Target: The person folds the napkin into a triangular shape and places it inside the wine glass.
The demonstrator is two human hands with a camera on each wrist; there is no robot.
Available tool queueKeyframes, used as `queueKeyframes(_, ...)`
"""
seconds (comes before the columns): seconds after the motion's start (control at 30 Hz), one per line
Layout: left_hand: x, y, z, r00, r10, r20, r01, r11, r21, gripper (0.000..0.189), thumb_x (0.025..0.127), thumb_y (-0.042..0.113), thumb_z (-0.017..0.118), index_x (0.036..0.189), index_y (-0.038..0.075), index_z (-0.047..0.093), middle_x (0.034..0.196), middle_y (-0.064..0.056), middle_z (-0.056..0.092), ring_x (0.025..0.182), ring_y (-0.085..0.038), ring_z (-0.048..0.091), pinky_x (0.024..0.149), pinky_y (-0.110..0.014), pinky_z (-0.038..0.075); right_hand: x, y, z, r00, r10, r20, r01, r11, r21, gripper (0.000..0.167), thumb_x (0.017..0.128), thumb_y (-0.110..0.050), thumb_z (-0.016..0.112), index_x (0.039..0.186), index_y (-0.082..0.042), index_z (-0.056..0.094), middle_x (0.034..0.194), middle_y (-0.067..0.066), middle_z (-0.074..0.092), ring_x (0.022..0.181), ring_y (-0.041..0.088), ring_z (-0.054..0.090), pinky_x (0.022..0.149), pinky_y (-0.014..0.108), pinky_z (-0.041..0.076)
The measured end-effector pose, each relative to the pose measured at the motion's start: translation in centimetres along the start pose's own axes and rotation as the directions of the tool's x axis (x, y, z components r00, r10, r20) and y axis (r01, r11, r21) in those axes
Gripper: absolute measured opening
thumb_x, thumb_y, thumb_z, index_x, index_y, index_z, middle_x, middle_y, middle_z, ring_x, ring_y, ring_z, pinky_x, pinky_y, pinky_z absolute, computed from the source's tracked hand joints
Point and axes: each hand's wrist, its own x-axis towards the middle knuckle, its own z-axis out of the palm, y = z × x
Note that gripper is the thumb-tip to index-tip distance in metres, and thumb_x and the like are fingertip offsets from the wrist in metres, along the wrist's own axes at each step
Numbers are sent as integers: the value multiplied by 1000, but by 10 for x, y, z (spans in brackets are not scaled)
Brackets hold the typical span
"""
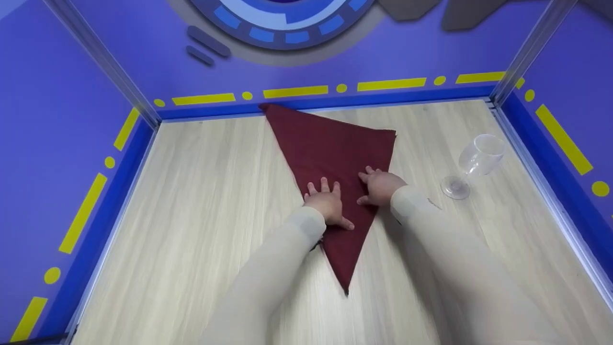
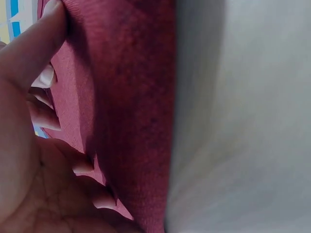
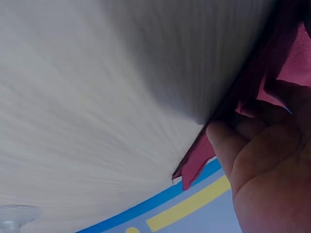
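Note:
A dark red cloth napkin (image 1: pixel 330 148), folded into a kite-like shape, lies flat on the wooden table with one point toward me. My left hand (image 1: pixel 328 205) rests on its left part, fingers spread and thumb toward the near point. On the right edge lies my right hand (image 1: pixel 382 188), fingers extended over the cloth. In the left wrist view, the left fingertips touch the red cloth (image 2: pixel 131 97). The right wrist view has the right hand (image 3: pixel 272 150) along the cloth's edge, its fingertips partly in shadow.
A clear stemmed glass (image 1: pixel 481 155) stands on the table right of my right hand. Blue panels with yellow dashes (image 1: pixel 297 91) border the wooden tabletop (image 1: pixel 206 191) at the back and both sides. The cloth's far corner reaches the back panel.

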Motion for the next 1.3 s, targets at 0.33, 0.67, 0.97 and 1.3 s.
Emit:
queueKeyframes(0.33,0,-7,-1,1000,28,12,-28,999,41,132,77,70,83,171,18,6,177,-19,-5,160,-55,-2,130,-60,21,-6,-6,4,1000,2,-29,-3,1000,-15,90,97,-53,71,161,2,37,166,31,30,152,51,35,122,58,37)
queueKeyframes(0.67,-4,-11,1,998,61,14,-62,995,84,132,77,72,82,171,18,7,177,-19,-5,159,-56,-1,129,-59,23,-5,-3,1,997,-8,-81,4,999,-51,83,96,-53,72,153,3,50,158,29,47,143,46,52,115,55,46)
queueKeyframes(0.97,-11,-12,3,997,69,43,-72,994,86,134,76,70,84,171,19,4,177,-18,-9,160,-55,-5,130,-59,20,2,12,2,999,22,-25,-21,999,37,93,98,-52,71,164,0,31,171,30,20,156,52,24,126,57,31)
queueKeyframes(1.3,2,-7,-6,995,-34,-95,24,995,-99,118,82,71,78,169,16,22,177,-22,-1,160,-55,5,126,-62,28,3,18,-4,996,22,-86,-21,1000,7,83,98,-50,72,157,1,45,164,29,38,150,48,41,120,56,40)
